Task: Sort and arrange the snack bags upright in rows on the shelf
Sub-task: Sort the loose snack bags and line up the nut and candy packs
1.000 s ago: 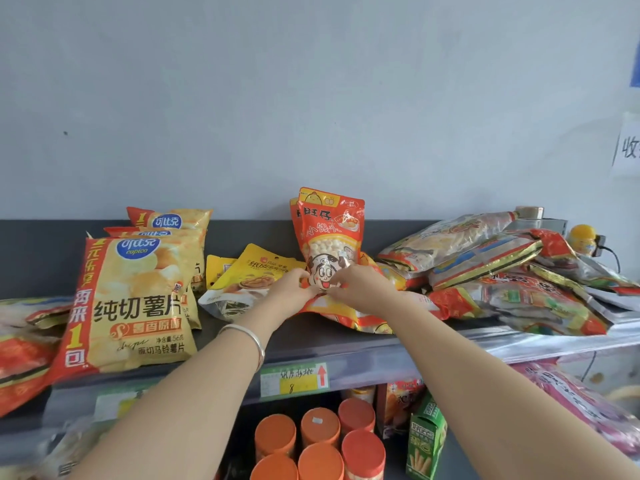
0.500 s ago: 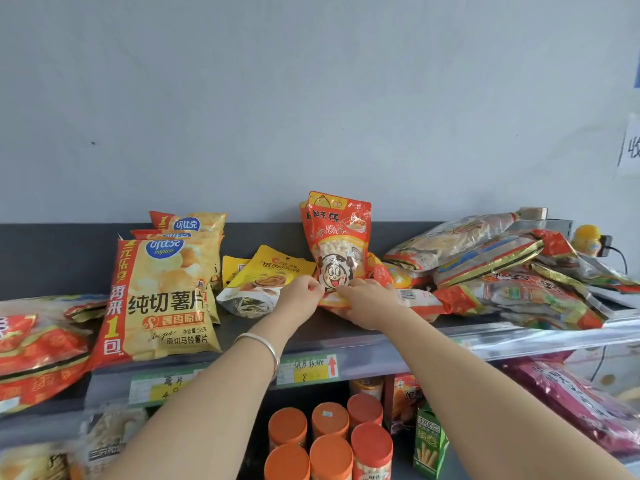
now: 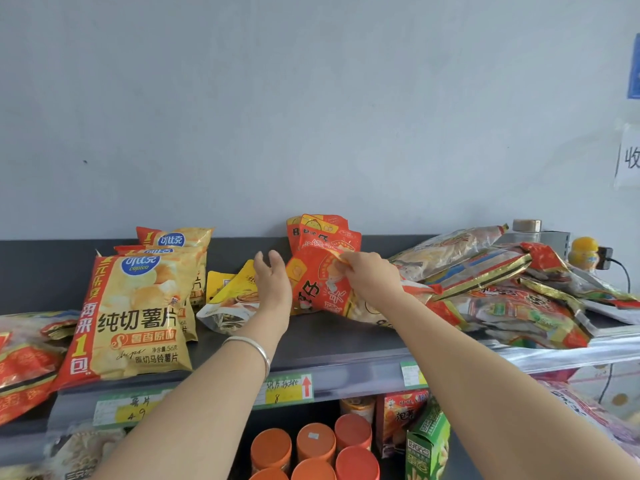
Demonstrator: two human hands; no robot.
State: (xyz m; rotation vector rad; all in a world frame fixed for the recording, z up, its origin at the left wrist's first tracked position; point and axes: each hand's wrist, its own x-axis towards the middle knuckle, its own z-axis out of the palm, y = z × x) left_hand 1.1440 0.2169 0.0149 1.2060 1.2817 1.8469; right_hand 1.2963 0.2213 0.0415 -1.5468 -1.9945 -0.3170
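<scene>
Red-orange foil snack bag [image 3: 322, 289] is mid-shelf, just in front of the two matching bags [image 3: 322, 233] that already stand against the back wall, its lower end down by the loose pile [image 3: 502, 292] on the right. Right hand [image 3: 372, 278] pinches its upper edge; left hand [image 3: 272, 282] is open, fingers relaxed, just beside the bag's left side and holding nothing. Risks, as I read it: the pinch is on a thin strip of slick film, so it can slip; the fill can slump and the bag folds instead of standing; swinging it upright may knock over the standing pair behind; dragging it clear may pull the pile toward the front lip of the shelf [image 3: 329, 344]. Orientation: printed face toward the camera, lettering skewed, so it's not upright. Long axis runs diagonally, upper left down to lower right. Can't tell which end is the top seal.
</scene>
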